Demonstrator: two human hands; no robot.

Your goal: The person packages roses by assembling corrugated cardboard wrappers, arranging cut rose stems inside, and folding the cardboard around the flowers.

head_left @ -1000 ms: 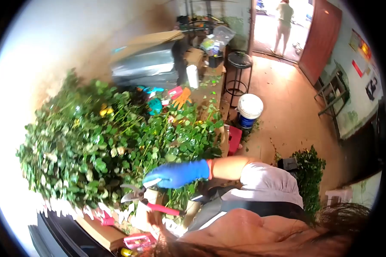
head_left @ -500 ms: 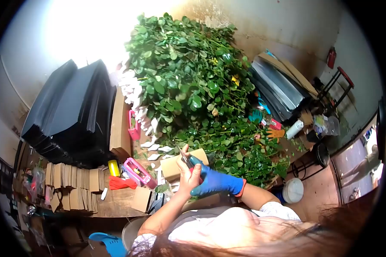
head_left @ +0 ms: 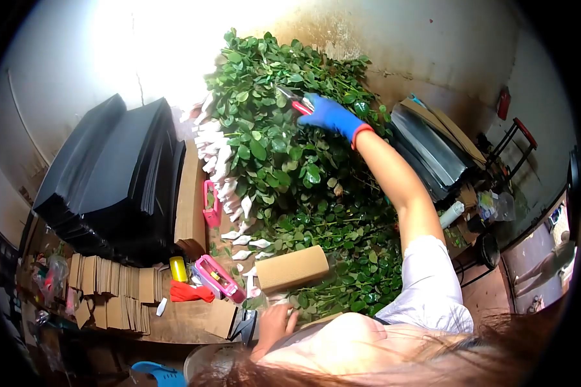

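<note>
The right grip [head_left: 331,115] holds red-handled shears [head_left: 299,106] over leafy stems [head_left: 281,151].

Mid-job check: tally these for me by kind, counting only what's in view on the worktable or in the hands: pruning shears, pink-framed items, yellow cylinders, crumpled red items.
Pruning shears: 1
Pink-framed items: 2
Yellow cylinder: 1
Crumpled red item: 1
Total: 5
</note>
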